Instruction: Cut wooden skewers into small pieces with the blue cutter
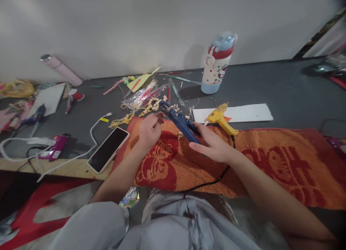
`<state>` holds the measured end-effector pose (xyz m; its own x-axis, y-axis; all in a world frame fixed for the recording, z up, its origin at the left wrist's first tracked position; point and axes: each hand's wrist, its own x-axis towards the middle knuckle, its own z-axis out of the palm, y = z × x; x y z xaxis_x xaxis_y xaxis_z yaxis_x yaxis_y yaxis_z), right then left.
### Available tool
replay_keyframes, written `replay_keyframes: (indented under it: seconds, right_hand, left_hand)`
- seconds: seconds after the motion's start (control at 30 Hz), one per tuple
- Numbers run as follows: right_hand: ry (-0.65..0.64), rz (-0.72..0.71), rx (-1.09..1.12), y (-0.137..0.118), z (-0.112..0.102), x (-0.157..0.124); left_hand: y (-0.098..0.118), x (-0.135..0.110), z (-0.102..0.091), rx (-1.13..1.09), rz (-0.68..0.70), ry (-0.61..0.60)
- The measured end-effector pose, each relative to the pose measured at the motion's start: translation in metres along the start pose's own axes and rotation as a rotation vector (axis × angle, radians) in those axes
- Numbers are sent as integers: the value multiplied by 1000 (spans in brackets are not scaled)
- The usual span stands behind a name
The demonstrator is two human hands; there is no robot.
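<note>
In the head view my right hand (213, 143) is closed round the lower handles of a blue plier-like hand tool (181, 123), tilted with its head up and to the left. Close to that head, my left hand (150, 130) has its fingers curled in a pinch; whatever is between them is hidden or too small to name. Both hands are above an orange and red towel (200, 172). A small pale piece (180, 135) shows on the towel under the tool. Small pale wooden-looking bits (176, 108) are scattered just beyond the tool's head.
A yellow glue gun (221, 119) rests over a white board (248, 113). Behind stands a light-blue and white bottle (218, 64). Yellow cord (123, 119) and plastic packets (143, 95) are left of the tool. A phone (108, 150) and white cable (93, 134) are farther left.
</note>
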<state>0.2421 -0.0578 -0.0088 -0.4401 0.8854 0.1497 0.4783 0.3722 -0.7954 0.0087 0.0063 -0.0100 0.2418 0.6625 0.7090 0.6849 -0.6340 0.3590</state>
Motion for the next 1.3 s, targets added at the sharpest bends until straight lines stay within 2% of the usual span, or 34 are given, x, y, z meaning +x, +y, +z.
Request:
replay_keyframes:
  seconds: [0.1, 0.33, 0.5, 0.57, 0.67, 0.73, 0.9, 0.97, 1.07, 1.17, 1.3]
  right_hand:
    - [-25, -14, 0, 0, -3, 0]
    - [56, 0, 37, -4, 15, 1]
    - [-50, 10, 25, -3, -2, 1]
    - [-35, 7, 10, -3, -2, 1]
    - [34, 16, 11, -3, 7, 0]
    - [32, 14, 28, -3, 12, 0]
    - [-41, 15, -4, -3, 0, 0]
    - [-21, 12, -18, -3, -2, 0]
    - [75, 22, -22, -5, 10, 0]
    - [86, 30, 27, -6, 21, 1]
    - [16, 21, -25, -4, 8, 1]
  left_hand:
    - [-6, 1, -2, 34, 94, -24]
    - [3, -2, 5, -4, -109, -15]
    - [3, -1, 2, -21, -28, -12]
    - [4, 0, 1, -23, -26, -4]
    - [7, 0, 3, -27, -92, -19]
    - [6, -1, 4, -22, -111, -37]
    - [2, -1, 2, 3, -50, -32]
    - [2, 0, 2, -2, -69, -38]
    - [5, 1, 3, -11, -133, -57]
    - [5, 1, 4, -9, -142, -67]
    - [3, 0, 4, 17, -85, -60]
